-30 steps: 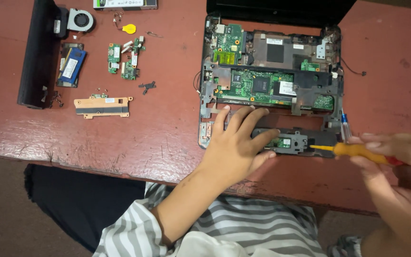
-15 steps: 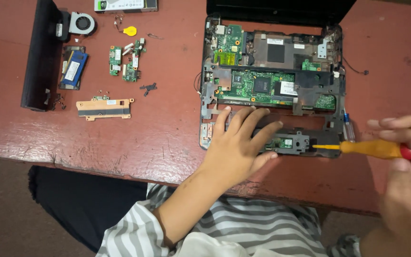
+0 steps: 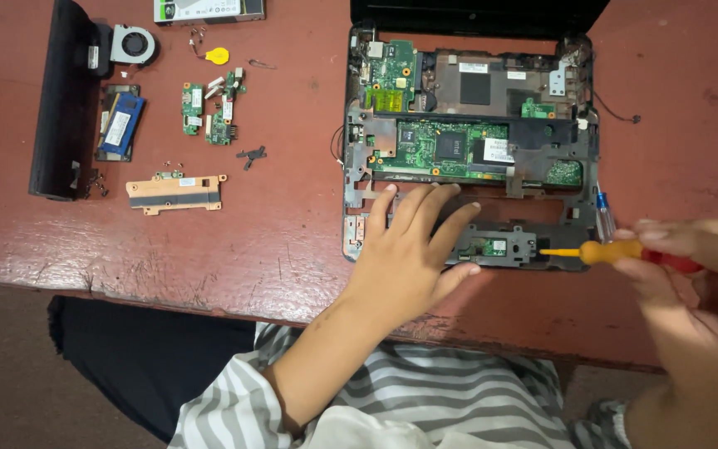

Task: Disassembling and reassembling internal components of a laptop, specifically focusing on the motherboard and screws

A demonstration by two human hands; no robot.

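Observation:
An opened small laptop lies on the red table with its green circuit board exposed. My left hand rests flat on the laptop's front edge, fingers spread, holding nothing. My right hand grips a screwdriver with an orange and red handle. Its tip lies sideways and touches the small black panel at the laptop's front right. A second, blue-handled tool lies by the laptop's right edge.
At the table's left lie a long black battery, a cooling fan, a blue memory module, small green boards, a copper-coloured bracket and a yellow coin cell. A drive sits at the far edge.
My right hand and the screwdriver have shifted slightly right and the hand has turned on the handle. My left hand has stayed on the laptop.

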